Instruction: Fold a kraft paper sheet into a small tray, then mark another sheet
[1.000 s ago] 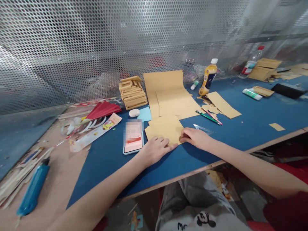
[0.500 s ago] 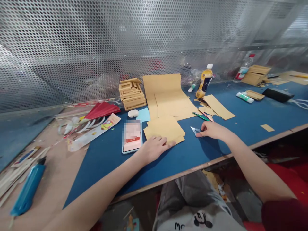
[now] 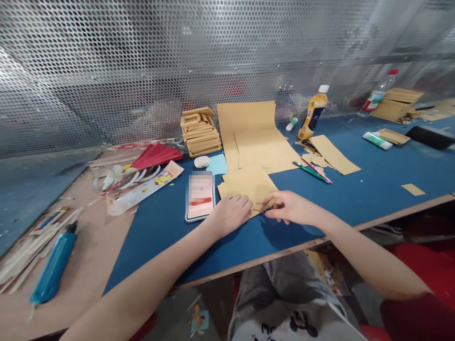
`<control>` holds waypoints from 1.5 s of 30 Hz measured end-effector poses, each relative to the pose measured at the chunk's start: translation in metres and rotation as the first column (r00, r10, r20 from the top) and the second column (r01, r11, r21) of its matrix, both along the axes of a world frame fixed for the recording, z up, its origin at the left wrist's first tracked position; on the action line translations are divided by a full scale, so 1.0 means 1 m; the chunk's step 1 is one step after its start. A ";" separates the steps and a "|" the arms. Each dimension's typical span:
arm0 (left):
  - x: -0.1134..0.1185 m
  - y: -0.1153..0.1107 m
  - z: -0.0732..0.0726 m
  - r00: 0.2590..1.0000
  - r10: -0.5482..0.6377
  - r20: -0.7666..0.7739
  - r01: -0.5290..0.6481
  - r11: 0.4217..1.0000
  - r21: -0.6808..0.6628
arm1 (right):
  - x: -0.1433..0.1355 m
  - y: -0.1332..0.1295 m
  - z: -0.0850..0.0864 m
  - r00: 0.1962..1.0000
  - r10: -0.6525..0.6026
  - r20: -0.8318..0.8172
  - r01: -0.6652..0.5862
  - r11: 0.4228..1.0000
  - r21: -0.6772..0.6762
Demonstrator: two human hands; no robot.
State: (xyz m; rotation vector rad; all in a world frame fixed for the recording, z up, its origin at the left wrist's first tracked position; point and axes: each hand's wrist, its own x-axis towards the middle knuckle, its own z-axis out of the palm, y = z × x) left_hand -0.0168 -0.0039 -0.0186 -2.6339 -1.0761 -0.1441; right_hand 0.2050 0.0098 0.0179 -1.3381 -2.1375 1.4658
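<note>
A tan paper piece with notched corners lies flat on the blue table mat. My left hand rests on its lower left part, fingers together and pressing down. At the paper's right edge is my right hand, its fingers curled around the edge; the fingertips are partly hidden, and whether a small blade is among them cannot be made out. Behind the piece stand larger tan sheets. A phone lies just left of my left hand.
A stack of folded tan envelopes, a yellow bottle, pens and a tan strip sit farther back. On the left lie red paper and a blue cutter. A perforated metal screen rises behind.
My right hand has moved left from the bare mat to the paper's right edge. The small pointed blade that it held is no longer visible. My left hand stays on the paper.
</note>
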 end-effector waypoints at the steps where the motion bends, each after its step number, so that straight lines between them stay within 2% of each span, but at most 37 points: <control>1: 0.000 0.000 -0.001 1.000 0.000 0.003 0.000 1.000 0.003 | -0.008 0.001 -0.003 1.000 -0.020 0.021 0.019 1.000 0.009; 5: -0.001 0.002 -0.003 1.000 -0.002 0.012 0.002 1.000 0.006 | -0.028 0.003 -0.010 0.971 -0.099 0.219 0.063 0.984 0.166; 8: -0.002 0.003 -0.003 1.000 -0.006 0.019 0.006 1.000 -0.011 | -0.031 0.001 -0.010 0.936 -0.112 0.333 0.011 0.957 0.291; 12: -0.002 0.003 0.000 1.000 -0.001 0.029 0.002 0.999 -0.051 | -0.028 0.003 -0.010 0.903 -0.125 0.410 -0.034 0.932 0.360; 17: -0.001 0.001 0.002 0.999 0.018 0.044 -0.013 0.994 -0.110 | -0.015 0.010 -0.009 0.878 -0.149 0.455 -0.029 0.932 0.361; 22: -0.004 0.001 0.005 0.993 0.062 0.105 -0.040 0.979 -0.199 | 0.007 0.012 -0.006 0.854 -0.219 0.472 0.035 0.929 0.368; 27: -0.014 0.002 0.013 0.979 0.053 0.198 0.015 0.946 -0.325 | 0.024 0.010 -0.006 0.847 -0.261 0.463 0.100 0.934 0.343; 32: -0.022 0.001 0.018 0.959 0.048 0.279 0.072 0.912 -0.404 | 0.029 0.009 -0.007 0.861 -0.263 0.435 0.114 0.934 0.338; 36: -0.023 0.001 0.018 0.947 0.058 0.315 0.087 0.900 -0.427 | 0.025 0.006 -0.002 0.823 -0.308 0.478 0.134 0.922 0.364; 39: -0.022 0.001 0.017 0.944 0.055 0.325 0.097 0.896 -0.434 | 0.022 -0.001 0.002 0.793 -0.405 0.455 0.179 0.869 0.461; 44: -0.021 0.001 0.018 0.942 0.060 0.329 0.097 0.892 -0.441 | 0.015 -0.025 0.012 0.745 -0.616 0.257 0.327 0.673 0.663; 45: -0.021 0.001 0.018 0.943 0.060 0.328 0.098 0.891 -0.444 | 0.011 -0.030 0.015 0.747 -0.626 0.225 0.348 0.656 0.670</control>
